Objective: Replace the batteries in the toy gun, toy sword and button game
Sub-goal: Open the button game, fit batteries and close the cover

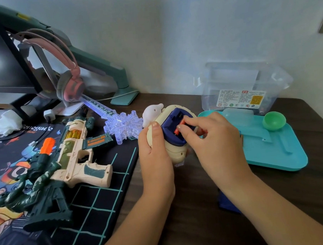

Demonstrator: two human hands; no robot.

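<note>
1. Toy gun (75,152) is lying on its side on the printed mat (98,210), well left of your hands. It is looking like the bulkiest piece, rigid hollow plastic and probably light. When you are taking it up, the pistol grip or the thick body is offering the safest hold, not the thin muzzle parts.
2. Toy sword (123,124) is resting between the gun and the game, its blade glowing blue and pointing towards the wall. The clear snowflake guard is looking brittle, so you are better off lifting it by the handle, which is hidden here.
3. Button game (177,152) is sitting tipped over on the counter (186,210) between your hands, its navy battery bay (170,129) facing up and uncovered. The smooth, rounded cream shell is likely slippery, so it is needing a firm wrap around its sides.
4. Your left hand (154,155) is gripping the game's left side, fingers curled round the shell and thumb pressing on top.
5. Your right hand (214,136) is reaching into the bay with fingers bent, the fingertips (179,128) closing on a battery; the thumb is hidden.
6. The battery (177,131), orange-red, is lying partly in the bay. It is small, hard and smooth, so you are needing a fingertip pinch at its end.
</note>
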